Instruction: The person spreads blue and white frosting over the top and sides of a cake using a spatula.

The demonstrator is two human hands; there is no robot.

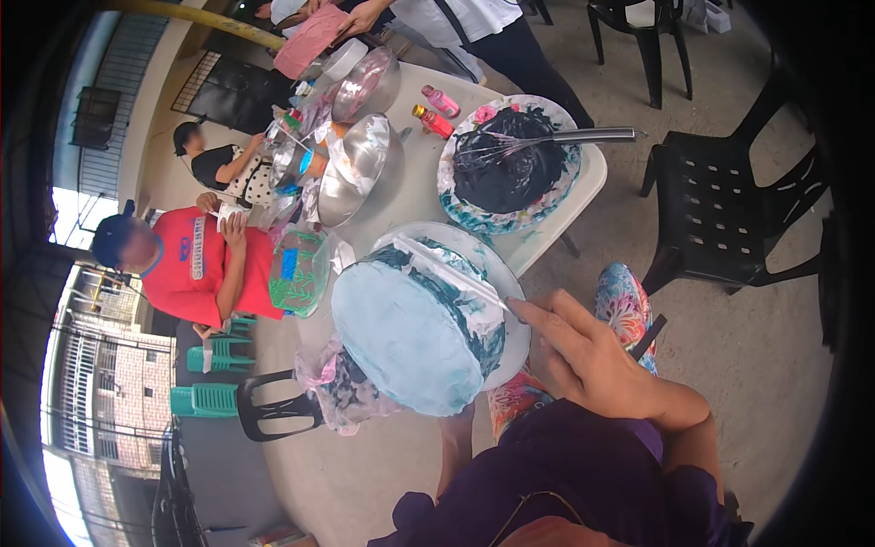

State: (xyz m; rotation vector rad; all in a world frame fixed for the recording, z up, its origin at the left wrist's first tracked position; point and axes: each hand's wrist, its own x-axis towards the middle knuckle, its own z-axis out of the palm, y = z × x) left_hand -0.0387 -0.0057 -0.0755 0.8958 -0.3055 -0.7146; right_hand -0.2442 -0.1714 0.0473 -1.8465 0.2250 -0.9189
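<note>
A round cake (407,335) with pale blue icing over its top stands tilted before me on a round, light-coloured board (514,342). Dark teal and white icing lies in uneven patches around its side. My right hand (588,349) grips a long icing spatula (451,273), and the blade rests along the cake's side, smeared with pale icing. The cake hides my left hand; only the forearm (454,444) shows below its edge.
A white table (417,184) holds a floral basin (448,184) of dark icing with a whisk (595,135), steel bowls (355,171) and two small bottles (434,122). Black plastic chairs (724,205) stand right. People work around the table, one holding a pink-iced cake (311,41).
</note>
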